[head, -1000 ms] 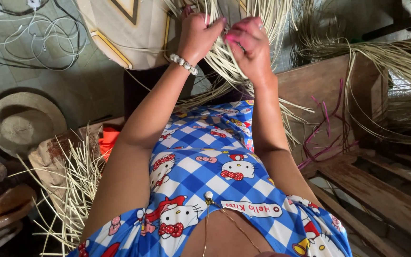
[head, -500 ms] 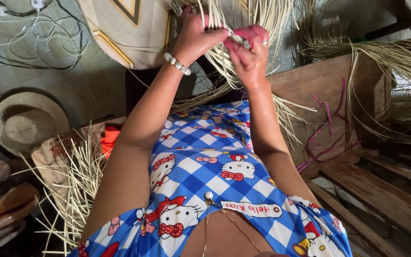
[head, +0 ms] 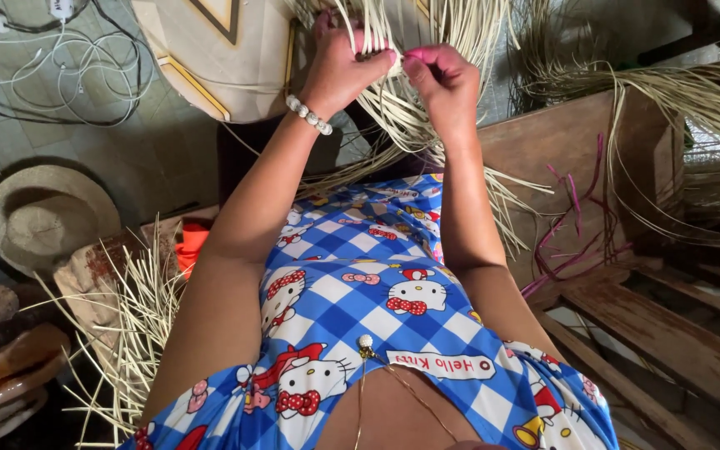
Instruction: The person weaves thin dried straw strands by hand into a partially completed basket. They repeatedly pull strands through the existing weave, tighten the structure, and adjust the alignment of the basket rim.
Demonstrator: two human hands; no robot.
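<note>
Both hands work close together at the top of the view: the left hand, wearing one bead bracelet, and the right hand each have their grip pinched shut on pale straw strands. The strands fan out loose and too many to count from a woven straw piece, whose flat patterned part looks finished while the edge remains unwoven. One finished straw hat lies on the floor, one loose straw bundle lies near it, and a few purple strands hang over the wooden bench.
</note>
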